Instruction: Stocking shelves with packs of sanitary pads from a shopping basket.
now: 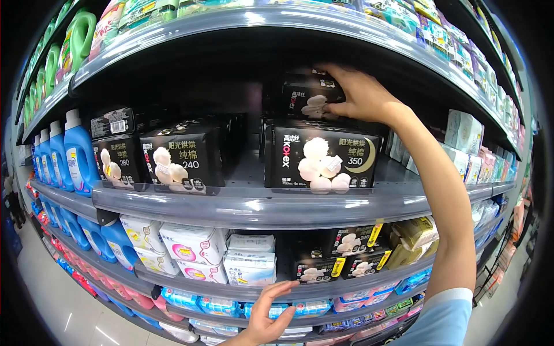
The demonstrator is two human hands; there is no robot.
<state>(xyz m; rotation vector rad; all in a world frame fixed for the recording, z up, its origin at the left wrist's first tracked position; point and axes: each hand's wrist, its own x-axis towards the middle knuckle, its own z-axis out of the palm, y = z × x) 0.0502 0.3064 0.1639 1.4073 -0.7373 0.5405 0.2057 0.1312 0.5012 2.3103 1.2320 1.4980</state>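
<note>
On the upper shelf, my right hand (365, 95) reaches in and is closed around the right end of a black pack of sanitary pads (300, 99). Thumb in front, fingers over the top, it holds this pack above a larger black pack of sanitary pads (320, 155) at the shelf's front. Whether the two packs touch is hard to see. Low in the view, my left hand (268, 317) holds nothing; its fingers are bent and apart, in front of the lower shelves near some blue packs (311, 308).
More black packs (179, 155) stand to the left, beside blue detergent bottles (78, 153). The shelf's clear front lip (248, 205) runs across the middle. Below are white packs (193, 245) and black packs with yellow labels (317, 268). Pale packs (461, 132) stand at the right.
</note>
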